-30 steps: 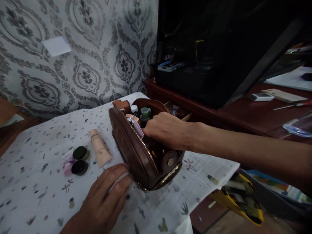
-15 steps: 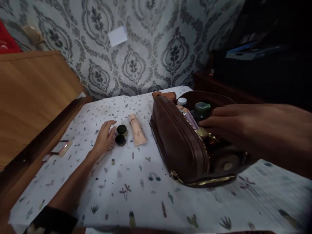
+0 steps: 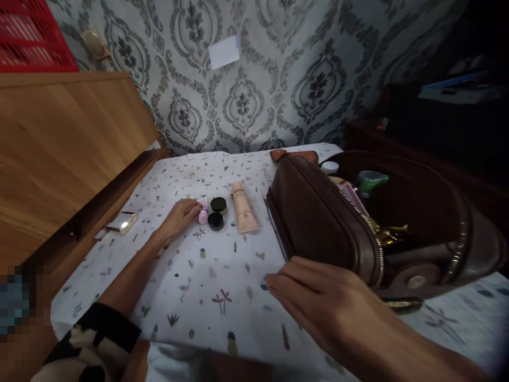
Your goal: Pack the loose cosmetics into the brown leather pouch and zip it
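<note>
On the left of the table, my left hand (image 3: pixel 180 218) has its fingers closed at a small pink-and-purple tube (image 3: pixel 203 213). Just right of that sit two small round jars with dark lids, one black jar (image 3: pixel 216 221) and one olive-dark jar (image 3: pixel 218 205). A peach squeeze tube (image 3: pixel 245 211) lies flat beside them. My right hand (image 3: pixel 322 297) is in front of the brown leather bag (image 3: pixel 318 212), fingers pressed together and pointing left; their undersides are hidden. Inside the unzipped bag show a white cap (image 3: pixel 330 167), a green-lidded container (image 3: pixel 369 182) and something gold (image 3: pixel 392 233).
The white printed cloth (image 3: pixel 186 297) covers the table. A compact case (image 3: pixel 123 223) lies near its left edge, by a wooden panel (image 3: pixel 79 127). An orange-brown leather item (image 3: pixel 296 155) rests behind the bag. A red basket (image 3: pixel 35 37) stands at upper left.
My right hand has come out of the bag and moved left and down in front of it. The view has shifted left. My left hand now has its fingers at the pink-and-purple tube.
</note>
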Motion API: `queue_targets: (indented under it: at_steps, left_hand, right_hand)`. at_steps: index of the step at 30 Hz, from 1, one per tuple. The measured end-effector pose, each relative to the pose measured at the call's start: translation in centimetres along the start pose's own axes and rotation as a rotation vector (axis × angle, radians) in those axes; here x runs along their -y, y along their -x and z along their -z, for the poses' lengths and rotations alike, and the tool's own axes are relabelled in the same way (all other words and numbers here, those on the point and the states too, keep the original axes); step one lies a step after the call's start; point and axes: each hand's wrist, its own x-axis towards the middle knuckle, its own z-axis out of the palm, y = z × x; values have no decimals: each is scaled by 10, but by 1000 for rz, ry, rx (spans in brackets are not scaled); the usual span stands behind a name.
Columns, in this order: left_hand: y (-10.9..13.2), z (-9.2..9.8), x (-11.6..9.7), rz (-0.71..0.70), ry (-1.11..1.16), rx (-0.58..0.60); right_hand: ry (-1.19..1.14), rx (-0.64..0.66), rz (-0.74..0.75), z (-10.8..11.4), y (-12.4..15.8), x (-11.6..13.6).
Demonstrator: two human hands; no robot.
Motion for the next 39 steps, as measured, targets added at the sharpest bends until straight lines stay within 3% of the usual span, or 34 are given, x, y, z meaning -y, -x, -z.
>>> queue_targets:
  at_steps: [2,4,9,19,24,31,35,39]
  left_hand:
    - [3,2,-11,-29,-15,-22]
    - [8,0,-26,-71,-29,-31]
    - [21,-17,-54,-187,-122,19]
    - [27,-22,-47,-227,-111,2]
    - [28,-30,-42,-304,-207,-75]
    - [28,-33,-42,-350,-209,-123]
    - [31,-34,-44,-324,-138,-111]
    - [29,-31,-48,-205,-24,-128]
  right_hand:
    - [-130,35,-46,-17,-17,3]
    - [-289,40,-182,-32,-33,3]
    - [-642,-27,-461,-68,-66,-4]
    - [-953,-134,-637,-123,-98,-25]
    - [-970,-193,-615,-131,-91,-26]
    - [-876,-284,-590,-122,-83,-23]
    - [-851,-312,-580,-119,-81,-21]
    - [-849,-314,-566,-120,-82,-22]
